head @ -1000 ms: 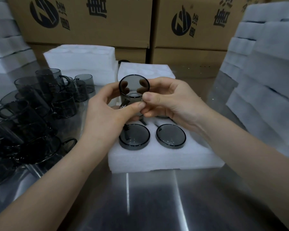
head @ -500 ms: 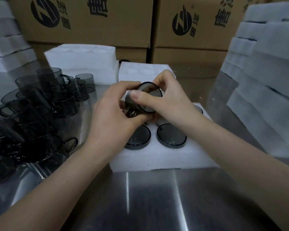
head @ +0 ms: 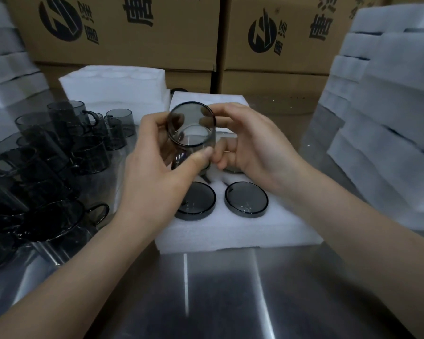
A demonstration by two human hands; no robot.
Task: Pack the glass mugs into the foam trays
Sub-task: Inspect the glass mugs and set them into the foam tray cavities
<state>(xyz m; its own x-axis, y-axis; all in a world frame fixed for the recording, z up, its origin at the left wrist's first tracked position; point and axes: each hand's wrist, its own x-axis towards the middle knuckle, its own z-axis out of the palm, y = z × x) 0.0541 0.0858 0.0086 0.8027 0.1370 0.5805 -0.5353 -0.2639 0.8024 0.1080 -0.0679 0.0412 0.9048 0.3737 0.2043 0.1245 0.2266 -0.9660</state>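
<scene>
Gripping the mug (head: 191, 126) over foam tray (head: 230, 231): left hand (head: 154, 184), right hand (head: 255, 148); loose mugs (head: 88, 152) alongside.

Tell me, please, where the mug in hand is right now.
Head view, centre: the mug is held up between the left hand and right hand, above the foam tray, just behind the two seated mugs.

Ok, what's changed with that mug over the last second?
Half a second ago the glass mug was tipped sideways and lower over the foam tray. Now it is turned back with a round end facing the camera and sits a little higher. The left hand and right hand kept hold of it throughout. The two seated mugs in the near row and the loose mugs on the left stayed put.
</scene>
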